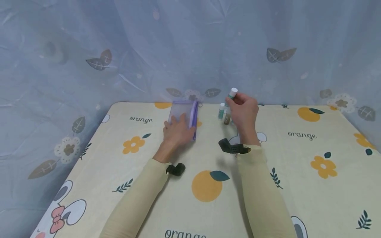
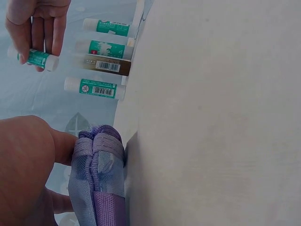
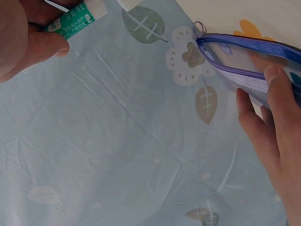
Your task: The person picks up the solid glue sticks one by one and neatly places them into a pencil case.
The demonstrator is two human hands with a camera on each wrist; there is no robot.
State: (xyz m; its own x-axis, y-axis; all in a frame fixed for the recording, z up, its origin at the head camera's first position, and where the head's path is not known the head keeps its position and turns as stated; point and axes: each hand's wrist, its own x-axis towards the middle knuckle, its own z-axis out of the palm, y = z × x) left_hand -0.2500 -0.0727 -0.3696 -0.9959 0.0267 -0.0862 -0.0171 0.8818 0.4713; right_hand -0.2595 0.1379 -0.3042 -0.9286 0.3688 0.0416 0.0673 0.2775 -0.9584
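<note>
My left hand (image 1: 177, 130) lies over a purple mesh zip pouch (image 1: 192, 124), fingers spread and fairly straight on the mesh. Its thumb touches the zip edge, and the pouch's mouth gapes in the right wrist view. Raised above the tabletop, my right hand (image 1: 245, 110) pinches a glue stick (image 1: 233, 93) with a white cap and green label (image 3: 73, 21). Below that hand stand several more sticks: green-labelled ones (image 1: 221, 111) and a brown one (image 1: 227, 118). The left wrist view shows them upright in a group, to the right of the pouch.
A cream cloth (image 1: 205, 155) printed with oranges and flowers covers the table. Behind its back edge hangs a pale blue patterned curtain (image 1: 190, 49). A small ring (image 3: 199, 29) hangs at the pouch's zip end.
</note>
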